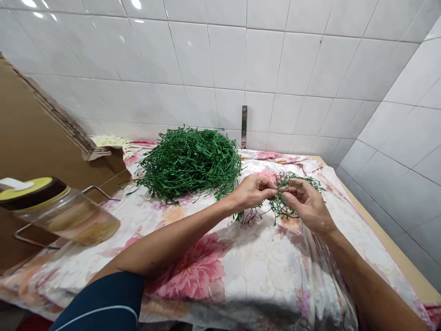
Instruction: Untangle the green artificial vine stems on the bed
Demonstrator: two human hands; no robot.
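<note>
Over the floral cloth (220,271), the left grip (250,192) and right grip (306,207) pinch a tangled green sprig (282,207) between them! A glass jar (65,216) stands off left, a big green heap (189,163) sits just beyond the hands, and a tiled wall (193,59) rises behind.

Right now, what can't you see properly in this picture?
In the head view:
Green strand: the left hand and right hand hide the part pinched in the fingers.
Glass jar: cut off by the left edge; its contents are blurred.
Pale bits: too small to name, partly hidden by the cardboard flap.
</note>
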